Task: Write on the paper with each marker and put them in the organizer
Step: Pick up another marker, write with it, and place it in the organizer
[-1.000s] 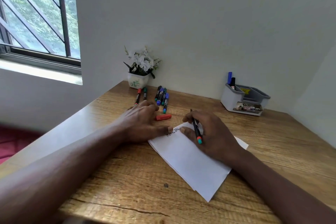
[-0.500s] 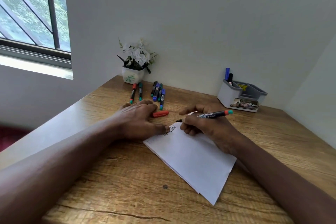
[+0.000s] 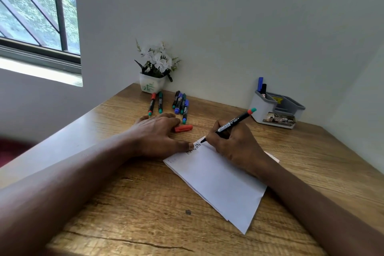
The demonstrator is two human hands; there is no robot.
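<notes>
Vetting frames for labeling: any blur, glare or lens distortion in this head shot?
Head view: daylight enters from the window at upper left, its sill blown out; a pale sheen lies on the table near its left edge; wide-angle stretch enlarges the forearms at the bottom; the left border is smeared; the right hand, marker and paper are sharp, the writing too small to read.
</notes>
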